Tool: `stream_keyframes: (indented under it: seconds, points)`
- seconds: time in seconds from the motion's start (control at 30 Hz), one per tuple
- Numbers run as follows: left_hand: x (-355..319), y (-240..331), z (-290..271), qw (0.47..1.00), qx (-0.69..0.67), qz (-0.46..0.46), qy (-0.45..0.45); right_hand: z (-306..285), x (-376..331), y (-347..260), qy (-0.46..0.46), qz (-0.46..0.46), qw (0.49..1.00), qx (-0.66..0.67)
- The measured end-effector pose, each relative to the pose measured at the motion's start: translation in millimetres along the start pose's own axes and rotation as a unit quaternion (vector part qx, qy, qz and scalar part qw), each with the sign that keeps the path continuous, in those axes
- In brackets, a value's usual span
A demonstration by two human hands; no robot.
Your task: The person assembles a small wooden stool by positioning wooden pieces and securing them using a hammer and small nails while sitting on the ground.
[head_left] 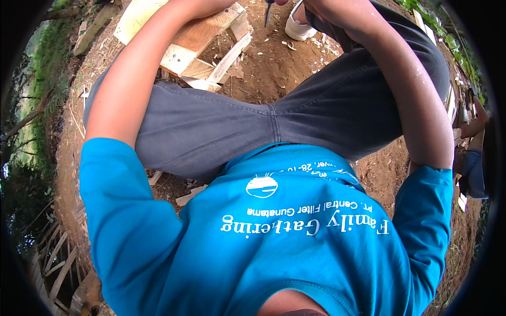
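Head view, looking straight down: both arms reach up past the frame's top edge, so I can't tell what either hand is gripping. A dark tool tip point(268, 11) pokes down just right of the wooden block stack point(203, 39) on the dirt ground point(274, 68). My guess at the risk: the tip slips toward the white shoe point(298, 26) close by. Bent knees and wood scraps point(227, 59) crowd the spot.

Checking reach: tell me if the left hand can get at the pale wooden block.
Probably yes: the left forearm lies over the wooden block, nothing between; the hand itself is cropped.
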State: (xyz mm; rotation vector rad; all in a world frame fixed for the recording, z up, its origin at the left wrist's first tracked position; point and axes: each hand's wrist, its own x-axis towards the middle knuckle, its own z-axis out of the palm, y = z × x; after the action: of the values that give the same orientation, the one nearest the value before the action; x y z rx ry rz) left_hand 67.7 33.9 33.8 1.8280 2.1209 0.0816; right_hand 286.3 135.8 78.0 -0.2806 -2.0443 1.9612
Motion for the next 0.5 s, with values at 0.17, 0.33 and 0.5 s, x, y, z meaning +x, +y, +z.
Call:
stream_keyframes:
  seconds: [0.17, 0.33, 0.5]
  points:
    - [10, -11, 18, 0.982, -0.105, 0.105, 0.114, 8, -3, 21, 0.049, 0.04, 0.997, -0.043]
    - [10, 6, 16, 0.909, -0.349, 0.206, 0.097, 5, 8, 45, 0.048, -0.009, 0.999, 0.001]
    - [10, 17, 25, 0.894, -0.413, 0.155, 0.076, 6, 11, 49, 0.088, -0.011, 0.995, -0.039]
